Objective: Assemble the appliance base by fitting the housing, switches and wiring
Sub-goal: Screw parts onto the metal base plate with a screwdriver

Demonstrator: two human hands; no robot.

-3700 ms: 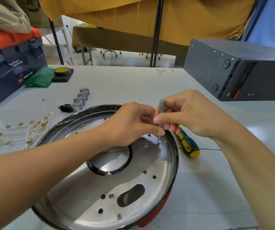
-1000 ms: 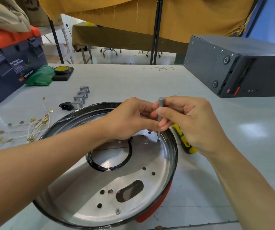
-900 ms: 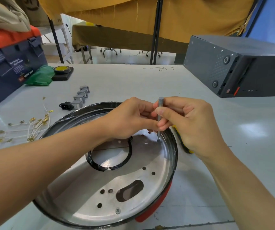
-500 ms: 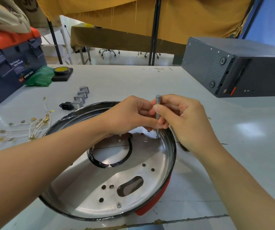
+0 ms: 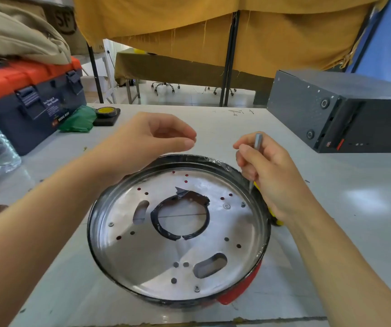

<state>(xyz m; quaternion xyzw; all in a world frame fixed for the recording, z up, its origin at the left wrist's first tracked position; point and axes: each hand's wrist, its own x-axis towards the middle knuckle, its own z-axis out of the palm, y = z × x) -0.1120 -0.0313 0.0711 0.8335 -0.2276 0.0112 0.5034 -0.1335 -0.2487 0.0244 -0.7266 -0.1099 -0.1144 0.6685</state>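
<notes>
Housing pan [image 5: 142,260] sits nearest, flat on the table [image 5: 355,220], open side up so the screw holes face the worker. Seated screw [image 5: 243,204] near the right rim. Right hand [image 5: 274,175] pinches a slim driver [image 5: 257,143] upright, tip just above the rim (lifted clear, probably). Left hand [image 5: 152,140] hovers beyond, fingers loosely curled, holding nothing. Toolbox [image 5: 31,97] far left.

Shiny bare-metal housing pan [image 5: 142,263] with glossy black rim — matt grey table [image 5: 355,220], frayed mustard cloth [image 5: 272,36].
</notes>
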